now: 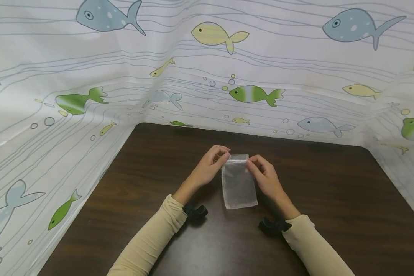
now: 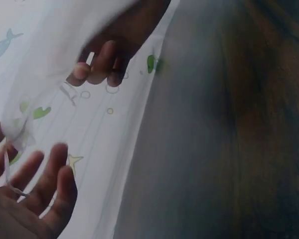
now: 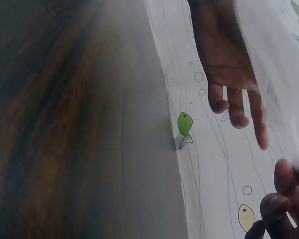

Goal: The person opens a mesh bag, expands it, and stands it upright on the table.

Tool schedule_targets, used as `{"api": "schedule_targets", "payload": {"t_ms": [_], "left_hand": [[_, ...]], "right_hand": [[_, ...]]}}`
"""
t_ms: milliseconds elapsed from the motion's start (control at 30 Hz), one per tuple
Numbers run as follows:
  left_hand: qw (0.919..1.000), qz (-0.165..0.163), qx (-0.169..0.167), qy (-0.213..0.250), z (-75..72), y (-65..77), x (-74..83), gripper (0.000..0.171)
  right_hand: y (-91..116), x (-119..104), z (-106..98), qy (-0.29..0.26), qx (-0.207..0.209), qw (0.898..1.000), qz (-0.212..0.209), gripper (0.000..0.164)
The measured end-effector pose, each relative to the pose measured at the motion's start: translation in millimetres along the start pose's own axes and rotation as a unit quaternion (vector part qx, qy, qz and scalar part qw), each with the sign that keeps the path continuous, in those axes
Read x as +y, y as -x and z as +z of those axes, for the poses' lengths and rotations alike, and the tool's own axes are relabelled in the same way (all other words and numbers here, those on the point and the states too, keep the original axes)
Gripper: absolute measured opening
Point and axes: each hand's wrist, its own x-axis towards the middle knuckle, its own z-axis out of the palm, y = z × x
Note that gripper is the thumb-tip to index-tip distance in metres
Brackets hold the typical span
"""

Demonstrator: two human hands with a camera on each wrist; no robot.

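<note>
A clear zip-top plastic bag [image 1: 239, 186] hangs between both hands above the dark table, its zip strip at the top edge. My left hand [image 1: 210, 165] pinches the bag's upper left corner between thumb and fingers. At the upper right corner, my right hand [image 1: 265, 177] pinches the bag near the zip strip. In the left wrist view, the left hand [image 2: 35, 194] shows at lower left, with the bag partly cut off. The right wrist view has the right hand [image 3: 284, 204] at lower right, beside the blurred bag [image 3: 279, 69]. Nothing can be made out inside the bag.
The dark wooden table [image 1: 124, 184] spreads beneath the hands. A white sheet with printed fish [image 1: 210, 69] stands around its back and sides. Black bands [image 1: 194, 212] sit at both wrists, over pale sleeves.
</note>
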Motion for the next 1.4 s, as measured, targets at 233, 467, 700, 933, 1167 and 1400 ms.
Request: {"api": "schedule_targets", "payload": {"t_ms": [233, 467, 700, 933, 1167, 1400], "left_hand": [[0.9952, -0.038, -0.073, 0.052, -1.6, -0.2, 2.5, 0.021], [0.9886, -0.039, -0.137, 0.048, -3.0, -2.1, 3.7, 0.02], [0.9866, -0.02, -0.161, 0.021, -7.5, -2.9, 4.4, 0.023], [0.9881, -0.028, -0.149, 0.026, -9.2, -2.9, 2.5, 0.023], [0.9872, -0.031, -0.153, 0.034, -10.2, -1.1, 2.2, 0.023], [0.9873, -0.027, -0.155, 0.023, -10.1, 0.0, -0.3, 0.022]], "right_hand": [[3, 4, 0, 0.0, 0.031, 0.999, -0.012, 0.011], [1, 10, -2, -0.016, -0.008, 0.999, -0.037, 0.036], [-1, 9, -6, -0.062, -0.078, 0.993, -0.059, 0.02], [0, 7, -7, -0.105, -0.109, 0.987, -0.051, 0.021], [1, 10, -5, -0.114, -0.127, 0.983, -0.064, 0.019], [1, 10, -7, -0.078, -0.119, 0.987, -0.074, 0.023]]}}
